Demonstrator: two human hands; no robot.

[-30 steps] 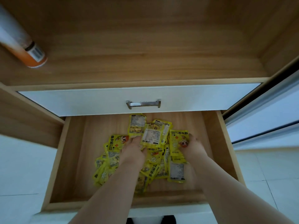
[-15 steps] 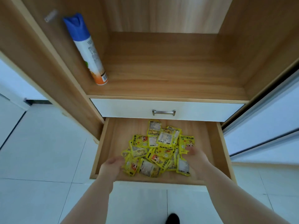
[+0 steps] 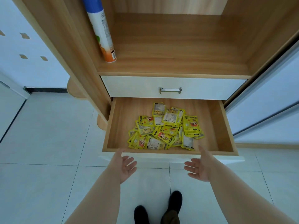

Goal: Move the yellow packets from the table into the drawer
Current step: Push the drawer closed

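Packets: yellow packets (image 3: 166,128) lie flat in a loose, overlapping heap inside the open drawer (image 3: 120,125), right of its middle.
Axis: the heap is wider side to side; single packets point many ways.
Left hand (image 3: 125,167): palm up, fingers spread, holding nothing, near the drawer's front.
Right hand (image 3: 199,168): likewise spread and holding nothing.
Between: the drawer's front wall separates hands and heap.
Around: closed white drawer (image 3: 129,86) above; spray can (image 3: 101,31) on the shelf (image 3: 169,62); dark shoes (image 3: 174,201) on tile.

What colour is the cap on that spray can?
The spray can's cap is blue; head view.
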